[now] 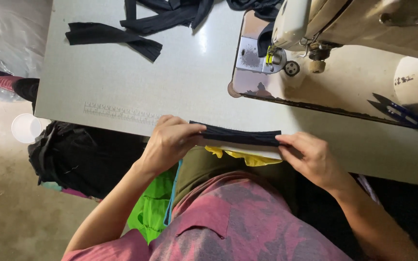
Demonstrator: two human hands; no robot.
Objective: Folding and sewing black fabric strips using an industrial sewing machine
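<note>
Black fabric strip [238, 135], ends hidden under both hands' fingers [189, 129].

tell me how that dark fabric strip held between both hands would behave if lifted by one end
The dark fabric strip would probably droop: it lies flat only while the left hand and right hand stretch it. It looks thin, so likely very light. Other strips nearby lie crumpled, suggesting floppiness.

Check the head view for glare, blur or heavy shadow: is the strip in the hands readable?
Head view: sharp overall; the dark fabric strip between left hand and right hand is readable; a small glare spot on the table; deep shadow below the table edge.
</note>
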